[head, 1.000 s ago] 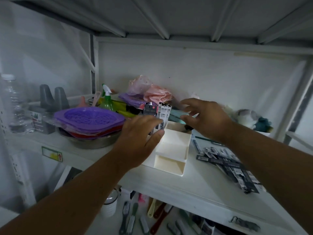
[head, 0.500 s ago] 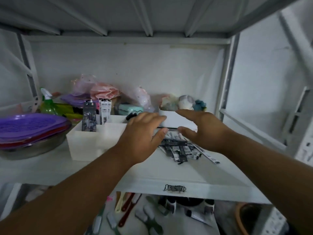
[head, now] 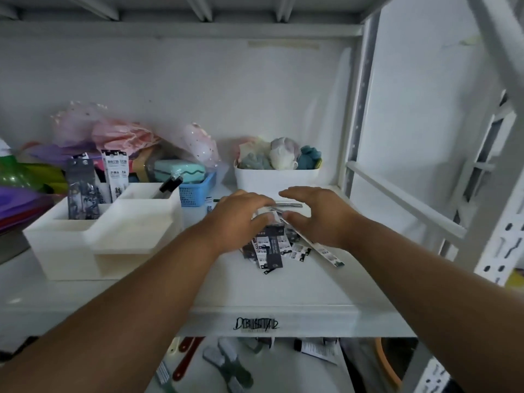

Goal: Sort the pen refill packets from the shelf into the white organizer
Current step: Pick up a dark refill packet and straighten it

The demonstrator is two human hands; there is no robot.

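Head view: left hand (head: 241,215) and right hand (head: 314,214), each grip loosely spread, hover over the pile of pen refill packets (head: 279,245) on the shelf (head: 283,290); whether they touch is unclear. Gathering step; next, pinch packets and carry them left to the white organizer (head: 85,242).

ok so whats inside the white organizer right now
The white organizer holds upright refill packets in its back-left compartment and a black pen-like item behind. The front tiers' insides are hidden by their walls.

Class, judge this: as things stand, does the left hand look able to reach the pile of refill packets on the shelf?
Probably yes. The left hand already lies over the pile of refill packets, and nothing visible stands between them.
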